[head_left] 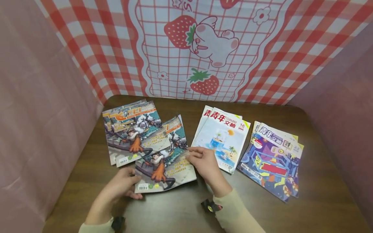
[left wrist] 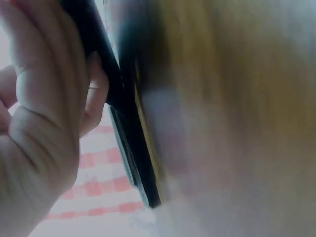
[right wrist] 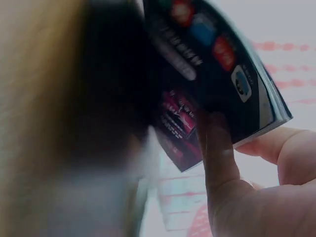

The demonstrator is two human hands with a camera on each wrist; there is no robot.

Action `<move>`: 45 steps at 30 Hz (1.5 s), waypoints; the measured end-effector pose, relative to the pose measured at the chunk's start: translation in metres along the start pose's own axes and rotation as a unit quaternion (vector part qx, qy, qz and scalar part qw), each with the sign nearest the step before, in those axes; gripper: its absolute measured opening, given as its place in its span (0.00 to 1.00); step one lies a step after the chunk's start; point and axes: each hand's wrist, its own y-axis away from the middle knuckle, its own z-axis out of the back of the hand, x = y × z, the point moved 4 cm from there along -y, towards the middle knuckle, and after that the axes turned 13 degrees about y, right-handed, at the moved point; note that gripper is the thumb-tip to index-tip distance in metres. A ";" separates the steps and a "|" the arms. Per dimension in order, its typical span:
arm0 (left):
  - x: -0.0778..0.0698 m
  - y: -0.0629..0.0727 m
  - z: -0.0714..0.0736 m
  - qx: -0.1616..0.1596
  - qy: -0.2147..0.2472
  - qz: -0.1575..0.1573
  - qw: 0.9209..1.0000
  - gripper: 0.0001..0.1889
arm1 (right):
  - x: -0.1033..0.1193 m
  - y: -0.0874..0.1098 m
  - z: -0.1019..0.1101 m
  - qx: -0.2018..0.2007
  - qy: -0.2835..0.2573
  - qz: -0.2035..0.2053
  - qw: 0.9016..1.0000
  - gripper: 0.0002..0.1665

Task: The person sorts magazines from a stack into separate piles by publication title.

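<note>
Both hands hold a magazine (head_left: 166, 168) with a cartoon figure and an orange claw-like hand on its cover. My left hand (head_left: 123, 184) pinches its lower left edge, thumb above and fingers partly hidden beneath. At the right edge, my right hand (head_left: 205, 165) grips it. The right wrist view shows the dark back cover (right wrist: 197, 69) with fingers of the right hand (right wrist: 261, 192) against it. In the left wrist view, the left hand (left wrist: 44, 108) is beside dark edges. The held magazine overlaps a stack of matching magazines (head_left: 131, 129) to its upper left.
White-covered magazines (head_left: 221, 139) lie overlapped right of the right hand. Farther right are purple-blue magazines (head_left: 271, 161), also overlapped. All lie on a brown wooden table (head_left: 180, 213). A red-checked cloth (head_left: 256, 81) hangs behind it, with pink cloth (head_left: 35, 97) at the sides.
</note>
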 end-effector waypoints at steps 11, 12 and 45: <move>0.009 -0.003 -0.045 0.074 0.005 -0.026 0.997 0.07 | 0.060 0.033 0.040 -0.007 0.015 0.101 0.995 0.16; 0.009 -0.003 -0.050 0.087 0.011 -0.030 0.996 0.08 | 0.064 0.036 0.045 -0.007 0.012 0.106 0.994 0.16; -0.040 -0.033 0.032 -0.102 0.001 -0.106 0.989 0.12 | 0.035 -0.086 -0.027 -0.002 0.053 0.054 0.997 0.19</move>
